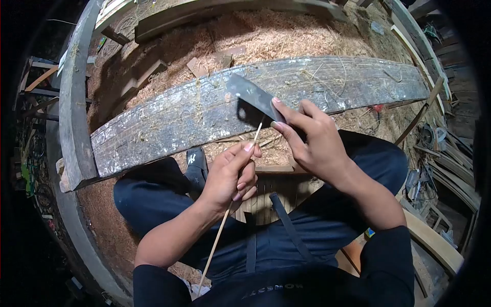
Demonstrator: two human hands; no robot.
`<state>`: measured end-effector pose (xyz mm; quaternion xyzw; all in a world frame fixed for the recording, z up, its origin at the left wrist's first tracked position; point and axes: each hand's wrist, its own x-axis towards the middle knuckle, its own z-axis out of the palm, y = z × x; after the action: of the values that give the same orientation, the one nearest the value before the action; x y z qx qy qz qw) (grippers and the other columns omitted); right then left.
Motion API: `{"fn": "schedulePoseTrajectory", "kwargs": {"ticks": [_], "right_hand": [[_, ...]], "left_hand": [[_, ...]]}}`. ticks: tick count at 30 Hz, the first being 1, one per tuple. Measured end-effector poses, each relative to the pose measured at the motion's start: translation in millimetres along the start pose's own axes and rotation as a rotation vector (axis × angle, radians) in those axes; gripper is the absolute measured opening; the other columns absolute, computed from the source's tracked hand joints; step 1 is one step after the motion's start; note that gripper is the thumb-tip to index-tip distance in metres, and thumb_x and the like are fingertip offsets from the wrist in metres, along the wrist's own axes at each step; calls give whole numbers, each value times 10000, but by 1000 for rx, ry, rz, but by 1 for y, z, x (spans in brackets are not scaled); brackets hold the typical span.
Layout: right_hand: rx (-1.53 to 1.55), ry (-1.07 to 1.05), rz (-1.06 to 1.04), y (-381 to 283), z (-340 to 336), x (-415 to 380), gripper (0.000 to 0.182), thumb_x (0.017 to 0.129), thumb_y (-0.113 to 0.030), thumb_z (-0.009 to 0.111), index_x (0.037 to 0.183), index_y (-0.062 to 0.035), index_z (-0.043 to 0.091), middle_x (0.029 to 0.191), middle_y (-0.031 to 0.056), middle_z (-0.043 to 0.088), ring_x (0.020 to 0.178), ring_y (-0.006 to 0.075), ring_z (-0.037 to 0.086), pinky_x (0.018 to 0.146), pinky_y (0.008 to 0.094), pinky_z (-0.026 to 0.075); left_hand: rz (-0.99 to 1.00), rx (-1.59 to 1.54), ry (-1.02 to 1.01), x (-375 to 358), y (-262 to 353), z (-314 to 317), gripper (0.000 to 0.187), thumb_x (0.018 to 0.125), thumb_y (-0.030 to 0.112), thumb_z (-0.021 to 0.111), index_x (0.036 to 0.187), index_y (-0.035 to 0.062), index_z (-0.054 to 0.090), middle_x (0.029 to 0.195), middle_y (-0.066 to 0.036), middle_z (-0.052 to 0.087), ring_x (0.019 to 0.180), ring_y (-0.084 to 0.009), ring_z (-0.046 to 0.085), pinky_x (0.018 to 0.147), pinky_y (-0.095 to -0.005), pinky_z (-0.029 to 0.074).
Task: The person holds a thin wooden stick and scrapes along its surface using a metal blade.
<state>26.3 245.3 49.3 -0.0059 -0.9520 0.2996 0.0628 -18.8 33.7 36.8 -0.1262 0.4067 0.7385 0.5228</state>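
Note:
My left hand [232,176] is closed around a thin pale stick [217,238], pinching it near its upper end between thumb and forefinger. The stick runs down past my wrist towards my lap. A flat dark plate [251,95], metallic in look and worn pale at its far end, sits between the thumb and fingers of my right hand [314,135]. Its near end is under my fingertips, and the stick's upper tip reaches the lower edge there. Beneath both hands lies a long curved wooden plank [179,123], scuffed and strewn with fine shavings.
Wood shavings [286,36] cover the ground beyond the plank, with offcuts [197,66] among them. A thick beam [74,110] stands along the left. Curved wood strips [458,176] and clutter lie at the right. My bent legs [153,192] flank the work area.

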Motion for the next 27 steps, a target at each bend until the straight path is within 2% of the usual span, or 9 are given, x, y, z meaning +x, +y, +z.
{"fn": "schedulePoseTrajectory", "kwargs": {"ticks": [3, 4, 6, 7, 8, 11, 19, 21, 27], "right_hand": [[252, 151, 78, 1, -11, 8, 452, 906, -167, 749, 1338, -83, 647, 839, 90, 548, 736, 164, 572, 627, 309, 459], [459, 223, 128, 3, -12, 12, 456, 944, -239, 728, 1346, -48, 631, 766, 23, 534, 667, 101, 525, 570, 272, 427], [817, 102, 490, 0, -34, 17, 501, 966, -309, 708, 1374, -37, 603, 675, -40, 490, 568, 45, 473, 506, 227, 391], [928, 101, 522, -7, -42, 23, 436, 971, -325, 700, 1239, 13, 642, 612, -72, 443, 479, 22, 404, 445, 201, 354], [921, 104, 513, -4, -44, 24, 436, 971, -325, 700, 1239, 13, 642, 612, -72, 443, 479, 22, 404, 445, 201, 354], [1218, -21, 534, 10, -38, 25, 292, 998, -275, 655, 923, -2, 588, 606, -50, 469, 471, 31, 413, 404, 206, 344], [1321, -36, 586, -12, -32, 28, 266, 1012, -256, 629, 939, 0, 619, 636, -26, 531, 500, 50, 476, 429, 205, 372], [1233, -146, 507, -8, -32, 26, 268, 1008, -265, 638, 917, -13, 631, 657, -20, 556, 520, 51, 491, 452, 209, 385], [1130, -99, 518, -13, -31, 28, 258, 999, -250, 655, 886, -18, 636, 639, -34, 542, 513, 38, 469, 467, 208, 362]], "left_hand": [[58, 99, -41, -1, 3, 3, 259, 1090, 305, 446, 1018, 81, 555, 473, 34, 351, 321, -65, 259, 338, -228, 244], [94, 181, -57, -1, 5, 5, 261, 1091, 309, 437, 1020, 84, 547, 473, 34, 347, 321, -61, 242, 338, -222, 238], [111, 199, -60, -4, 11, 11, 281, 1091, 303, 438, 1009, 62, 558, 483, 25, 352, 338, -61, 254, 344, -219, 245], [137, 232, -74, -5, 13, 12, 290, 1092, 302, 439, 1002, 53, 558, 485, 28, 354, 347, -57, 257, 350, -218, 246], [162, 267, -87, -6, 15, 13, 300, 1092, 301, 439, 996, 43, 559, 488, 30, 356, 356, -54, 261, 355, -217, 247], [192, 256, -118, -4, 16, 9, 302, 1092, 290, 449, 1001, 35, 582, 493, 30, 385, 367, -52, 290, 367, -220, 257], [171, 262, -167, -6, 15, 10, 339, 1101, 298, 424, 1023, 28, 614, 480, 17, 421, 362, -60, 330, 370, -223, 269], [180, 297, -180, -6, 16, 10, 348, 1103, 299, 416, 1024, 27, 616, 480, 14, 425, 361, -61, 340, 366, -222, 271], [175, 328, -179, -6, 16, 12, 338, 1098, 299, 435, 1031, 25, 621, 491, 12, 440, 364, -59, 359, 362, -214, 277]]}}
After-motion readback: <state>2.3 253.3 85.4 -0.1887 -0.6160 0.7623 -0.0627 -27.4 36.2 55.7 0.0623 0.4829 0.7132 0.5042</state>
